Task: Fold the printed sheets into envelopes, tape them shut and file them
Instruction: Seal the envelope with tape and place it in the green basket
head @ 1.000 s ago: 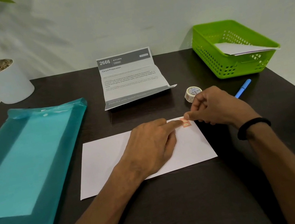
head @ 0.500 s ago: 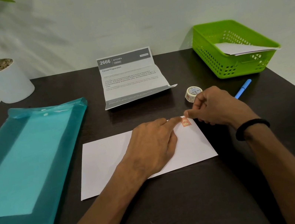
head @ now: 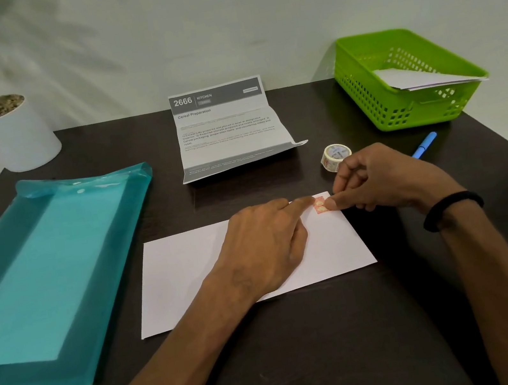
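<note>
The folded white envelope lies flat on the table, left hand spread pressing it, right hand pinching the orange tape piece at its far edge; judged light, flimsy, best lifted by an edge.

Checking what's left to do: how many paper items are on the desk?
3: white envelope under the left hand, printed sheet standing behind it, white paper in the green basket, possibly several stacked.

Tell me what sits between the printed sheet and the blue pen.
The head view shows the tape roll on the table between the printed sheet and the blue pen.
</note>
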A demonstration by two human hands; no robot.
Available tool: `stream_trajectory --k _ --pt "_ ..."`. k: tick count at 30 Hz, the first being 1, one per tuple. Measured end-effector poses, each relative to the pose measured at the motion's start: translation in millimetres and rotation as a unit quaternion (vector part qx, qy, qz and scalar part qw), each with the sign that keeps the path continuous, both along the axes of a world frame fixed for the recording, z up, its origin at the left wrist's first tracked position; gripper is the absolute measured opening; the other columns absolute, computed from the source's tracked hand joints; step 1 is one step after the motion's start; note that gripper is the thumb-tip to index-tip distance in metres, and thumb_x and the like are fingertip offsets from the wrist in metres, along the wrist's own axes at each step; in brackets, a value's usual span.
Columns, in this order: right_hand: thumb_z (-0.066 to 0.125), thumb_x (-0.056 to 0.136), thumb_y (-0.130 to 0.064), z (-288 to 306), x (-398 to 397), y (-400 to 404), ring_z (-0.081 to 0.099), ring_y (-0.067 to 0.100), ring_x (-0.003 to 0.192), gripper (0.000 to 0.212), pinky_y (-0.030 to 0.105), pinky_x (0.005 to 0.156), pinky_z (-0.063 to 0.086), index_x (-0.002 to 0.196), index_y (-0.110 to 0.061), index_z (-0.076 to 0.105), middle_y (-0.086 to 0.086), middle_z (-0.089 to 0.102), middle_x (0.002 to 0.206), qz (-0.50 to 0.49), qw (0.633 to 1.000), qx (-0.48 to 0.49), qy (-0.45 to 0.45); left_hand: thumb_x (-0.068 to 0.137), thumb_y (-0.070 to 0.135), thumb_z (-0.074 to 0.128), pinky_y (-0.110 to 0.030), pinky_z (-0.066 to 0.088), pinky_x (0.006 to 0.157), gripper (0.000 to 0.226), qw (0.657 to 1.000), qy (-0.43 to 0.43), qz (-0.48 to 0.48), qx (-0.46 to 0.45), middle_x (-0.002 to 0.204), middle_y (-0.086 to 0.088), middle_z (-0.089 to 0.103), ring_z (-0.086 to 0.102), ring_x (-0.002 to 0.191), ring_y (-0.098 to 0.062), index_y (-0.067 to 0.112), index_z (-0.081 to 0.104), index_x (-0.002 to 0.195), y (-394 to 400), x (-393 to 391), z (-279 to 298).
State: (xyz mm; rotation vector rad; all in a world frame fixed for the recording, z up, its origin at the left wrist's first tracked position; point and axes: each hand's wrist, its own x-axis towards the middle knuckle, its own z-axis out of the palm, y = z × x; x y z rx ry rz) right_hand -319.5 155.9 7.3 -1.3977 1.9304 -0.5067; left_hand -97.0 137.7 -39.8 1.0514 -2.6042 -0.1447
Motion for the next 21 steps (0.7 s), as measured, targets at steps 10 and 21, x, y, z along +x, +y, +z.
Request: stream_trajectory --k 10,21 --pt "0.095 0.059 -0.046 -4.4 2.1 0.2 0.062 0.008 0.058 0.042 0.025 0.059 0.052 0.081 -0.015 0.077 -0.001 0.074 0.064 -0.007 1.000 -0.016 -0.023 0.105 0.034 0.039 -0.025 0.031 0.071 0.047 1.000 0.012 -0.010 -0.017 0.109 0.008 0.067 0.063 0.091 -0.014 0.035 0.048 0.151 -1.4 1.0 -4.0" --pt "0.100 0.058 -0.023 -2.8 -11.1 2.7 0.070 0.018 0.072 0.045 0.030 0.073 0.057 0.095 -0.011 0.078 0.007 0.079 0.081 0.049 0.998 0.007 -0.046 0.103 0.039 0.049 -0.038 0.053 0.081 0.035 0.996 0.087 -0.009 0.006 0.098 0.005 0.063 0.058 0.090 -0.015 0.027 0.069 0.129 -6.1 12.9 -3.1"
